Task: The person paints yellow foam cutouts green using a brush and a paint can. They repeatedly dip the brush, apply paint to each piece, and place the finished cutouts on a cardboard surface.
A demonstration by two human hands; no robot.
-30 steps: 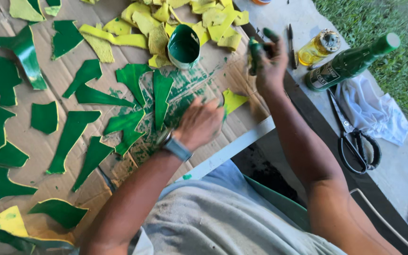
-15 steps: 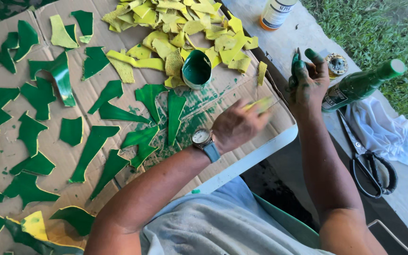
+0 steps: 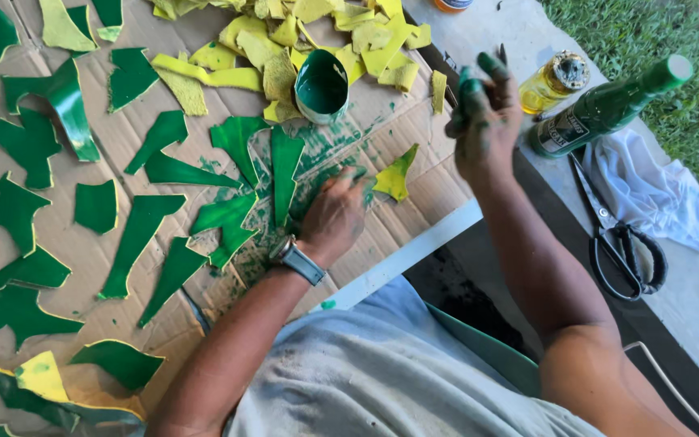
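Left hand rests palm down on the paint-smeared cardboard, fingers spread and flat; it grips nothing, and its fingertips lie just beside a yellow leaf-shaped piece. A wristwatch sits on that wrist. Right hand is raised above the edge of the cardboard, fingers partly curled and coated in green paint; whether it pinches anything cannot be told.

Green tin lies on its side just beyond the left hand, open mouth facing the camera, at the foot of a heap of yellow cut pieces. Green-painted cut pieces lie spread across the cardboard to the left, apart from one another.

On the grey surface to the right: a green bottle lying tilted, a small yellow jar just beside it, a white cloth, and black-handled scissors touching the cloth's edge.
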